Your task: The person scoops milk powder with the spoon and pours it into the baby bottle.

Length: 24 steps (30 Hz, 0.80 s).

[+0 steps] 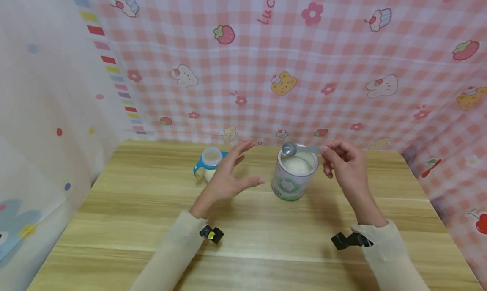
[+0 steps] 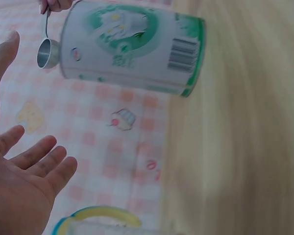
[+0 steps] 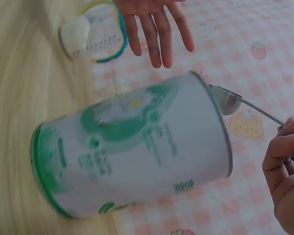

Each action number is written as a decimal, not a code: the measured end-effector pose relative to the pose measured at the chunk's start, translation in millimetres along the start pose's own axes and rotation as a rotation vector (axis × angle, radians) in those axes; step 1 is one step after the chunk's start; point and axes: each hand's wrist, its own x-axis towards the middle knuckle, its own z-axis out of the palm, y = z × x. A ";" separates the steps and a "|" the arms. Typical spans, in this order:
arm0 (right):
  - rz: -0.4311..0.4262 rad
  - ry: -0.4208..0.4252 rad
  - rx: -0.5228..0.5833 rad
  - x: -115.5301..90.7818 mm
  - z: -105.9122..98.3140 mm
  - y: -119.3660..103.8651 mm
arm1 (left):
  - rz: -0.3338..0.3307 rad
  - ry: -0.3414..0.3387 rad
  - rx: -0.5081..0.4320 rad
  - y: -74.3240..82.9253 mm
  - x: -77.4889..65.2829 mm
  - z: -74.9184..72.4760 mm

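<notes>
My right hand pinches the end of a scoop's handle between thumb and fingers. The small grey scoop is over the far rim of an open milk powder can, and pale powder shows inside the can. In the left wrist view, the grey inside of the scoop's bowl is visible. My left hand hovers left of the can with fingers spread, holding nothing. Behind it stands a baby bottle with blue handles and a clear top, partly hidden by that hand; pale contents show in it.
The can and bottle stand toward the back of a wooden table. A pink checked cloth hangs right behind the table's back edge and along its right side. Pale patterned cloth hangs on the left. Each wrist wears a small black camera.
</notes>
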 end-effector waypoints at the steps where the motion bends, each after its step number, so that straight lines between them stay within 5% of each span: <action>1: 0.001 0.002 -0.028 -0.3 -1.4 1.5 | -0.010 -0.009 -0.006 -1.6 0.1 2.8; 13: -0.164 -0.019 -0.389 -0.5 -7.1 20.2 | -0.100 -0.082 -0.033 -18.2 7.7 40.5; 24: -0.465 -0.045 -0.632 4.3 0.3 31.1 | -0.131 -0.133 -0.071 -29.8 18.1 67.8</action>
